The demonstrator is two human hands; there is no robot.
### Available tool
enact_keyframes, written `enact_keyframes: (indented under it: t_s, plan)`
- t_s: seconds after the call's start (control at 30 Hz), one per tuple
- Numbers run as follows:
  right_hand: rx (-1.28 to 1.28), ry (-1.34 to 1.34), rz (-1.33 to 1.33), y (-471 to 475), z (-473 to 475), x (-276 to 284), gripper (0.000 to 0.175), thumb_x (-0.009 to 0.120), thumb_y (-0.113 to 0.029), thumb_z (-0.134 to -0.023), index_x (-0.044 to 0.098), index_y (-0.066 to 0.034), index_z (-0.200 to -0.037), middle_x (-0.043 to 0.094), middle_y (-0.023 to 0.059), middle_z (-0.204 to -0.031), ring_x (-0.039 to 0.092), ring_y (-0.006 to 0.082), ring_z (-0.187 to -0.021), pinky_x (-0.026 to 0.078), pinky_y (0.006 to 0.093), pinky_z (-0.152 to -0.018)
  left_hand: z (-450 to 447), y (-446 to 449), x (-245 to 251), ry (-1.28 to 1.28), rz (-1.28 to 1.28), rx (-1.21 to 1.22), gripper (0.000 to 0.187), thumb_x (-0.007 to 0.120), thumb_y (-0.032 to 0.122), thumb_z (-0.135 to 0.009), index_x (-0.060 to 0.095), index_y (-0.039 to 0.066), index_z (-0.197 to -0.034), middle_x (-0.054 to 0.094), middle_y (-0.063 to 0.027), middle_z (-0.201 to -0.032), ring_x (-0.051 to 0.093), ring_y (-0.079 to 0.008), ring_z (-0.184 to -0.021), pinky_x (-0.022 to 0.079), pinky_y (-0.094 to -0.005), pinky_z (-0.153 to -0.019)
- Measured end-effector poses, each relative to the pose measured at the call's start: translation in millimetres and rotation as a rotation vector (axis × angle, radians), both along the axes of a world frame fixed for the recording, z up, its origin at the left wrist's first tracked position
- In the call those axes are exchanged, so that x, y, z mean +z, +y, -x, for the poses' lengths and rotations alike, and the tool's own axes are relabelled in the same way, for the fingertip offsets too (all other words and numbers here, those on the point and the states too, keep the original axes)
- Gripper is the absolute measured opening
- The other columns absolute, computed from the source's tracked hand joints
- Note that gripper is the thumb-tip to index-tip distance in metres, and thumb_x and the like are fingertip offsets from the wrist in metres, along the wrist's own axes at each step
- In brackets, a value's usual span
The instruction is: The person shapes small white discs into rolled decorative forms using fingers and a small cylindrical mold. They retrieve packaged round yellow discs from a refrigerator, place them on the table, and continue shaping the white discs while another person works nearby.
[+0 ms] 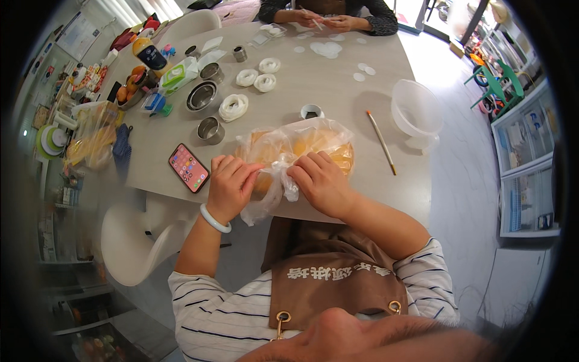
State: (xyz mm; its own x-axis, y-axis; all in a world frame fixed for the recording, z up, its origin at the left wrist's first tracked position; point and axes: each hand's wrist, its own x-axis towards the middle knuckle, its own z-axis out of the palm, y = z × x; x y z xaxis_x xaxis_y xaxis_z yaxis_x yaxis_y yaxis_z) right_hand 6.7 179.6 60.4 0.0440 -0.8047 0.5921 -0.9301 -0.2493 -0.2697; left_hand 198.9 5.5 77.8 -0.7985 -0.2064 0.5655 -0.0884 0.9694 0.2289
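Note:
A clear plastic bag (pixel 323 131) with several yellow-orange baked items, perhaps buns, lies at the table's near edge. Its gathered neck is twisted or knotted between my hands. With thumb and fingers my left hand (pixel 233 183) pinches one side of the gathered plastic. On the other side, my right hand (pixel 323 183) grips the plastic with curled fingers. A loose end of the bag hangs over the table edge. Just behind the bag stands a small white cup (pixel 312 111) with something dark inside. Left of my left hand lies a smartphone (pixel 189 168) with its screen lit.
A thin brush (pixel 381 142) and a translucent plastic jug (pixel 414 111) are at the right. Metal ring cutters (pixel 211 130), coiled white strips (pixel 234 107) and a wet-wipes pack (pixel 176 76) occupy the left. Across the table, another person's hands (pixel 325 21) hold a thin stick near white discs (pixel 325 49).

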Motion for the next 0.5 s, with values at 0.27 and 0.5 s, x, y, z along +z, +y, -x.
enact_keyframes:
  t_s: [0.27, 0.5]
  plan:
    - [0.099, -0.2, -0.037, -9, 24, 18, 0.023, 0.078, -0.008, -0.081, 0.062, -0.0077, -0.097, 0.061, 0.0091, -0.096, 0.063, 0.0289, -0.09, 0.051, 0.0409, -0.081, 15, -5, -2, 0.015, -0.083, 0.02, 0.011, 0.077, 0.01, -0.085, 0.074, 0.01, -0.096, 0.063, -0.0023, -0.081, 0.061, -0.0251, -0.082, 0.042, -0.0396, -0.086]
    - [0.237, -0.177, 0.045, 1, 19, 17, 0.033, 0.078, -0.004, -0.076, 0.068, -0.0048, -0.107, 0.061, 0.008, -0.096, 0.061, 0.0267, -0.082, 0.052, 0.0385, -0.07, 20, -6, -5, 0.049, -0.046, 0.054, 0.01, 0.076, 0.009, -0.087, 0.074, 0.01, -0.097, 0.063, -0.0024, -0.08, 0.061, -0.0245, -0.081, 0.042, -0.0393, -0.086]
